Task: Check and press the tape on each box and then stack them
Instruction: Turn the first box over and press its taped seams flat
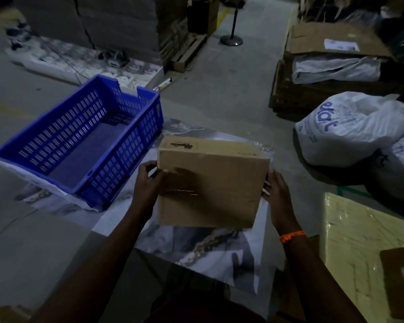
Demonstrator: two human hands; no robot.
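A brown cardboard box point(210, 185) sits in the middle of the view over a marble-patterned sheet point(203, 248) on the floor. A strip of clear tape point(182, 183) runs across its near face, shiny at the left. My left hand point(147, 183) grips the box's left edge, thumb on the taped face and fingers curled round the side. On the box's right side my right hand point(274, 190) holds the edge, fingers wrapped behind it; an orange band is on that wrist. No other small box is in sight.
An empty blue slotted crate point(84, 141) stands at the left, close to the box. White sacks point(350, 129) lie at the right, with cardboard stacks point(331, 66) behind them. A plastic-wrapped package point(364, 252) is at the lower right. A post stand point(231, 39) stands far back.
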